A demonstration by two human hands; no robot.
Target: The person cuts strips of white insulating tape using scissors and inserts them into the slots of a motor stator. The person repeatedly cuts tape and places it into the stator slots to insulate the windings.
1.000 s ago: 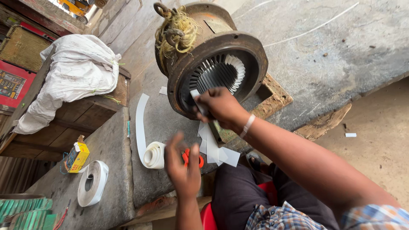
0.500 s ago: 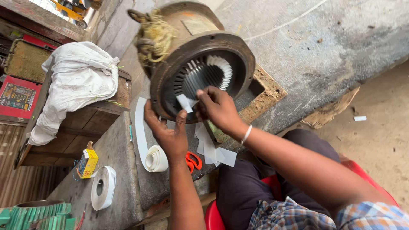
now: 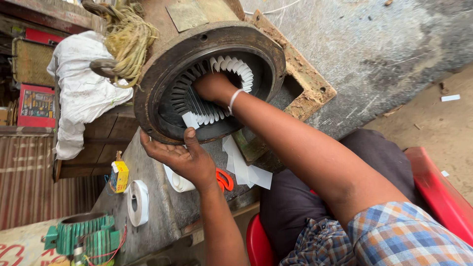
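Note:
A large rusty motor stator (image 3: 162, 74) lies on its side on a concrete slab, its round opening facing me. White paper strips (image 3: 236, 69) line several of its inner slots. My right hand (image 3: 213, 86) reaches inside the bore, fingers pressed against the slots near one white paper slip (image 3: 189, 119). My left hand (image 3: 180, 155) cups the lower rim of the housing, thumb up on the edge. A frayed yellowish rope (image 3: 129, 39) hangs from a lifting ring on top.
Cut white paper pieces (image 3: 244, 167), orange-handled scissors (image 3: 224, 180) and a white tape roll (image 3: 178, 183) lie under the stator. Another tape roll (image 3: 138, 202), a small yellow box (image 3: 119, 176), a green motor part (image 3: 84, 239) and a white sack (image 3: 81, 93) sit to the left.
My right hand has gone from the rim deep into the bore. My left hand dropped to the lower rim. The view moved in closer.

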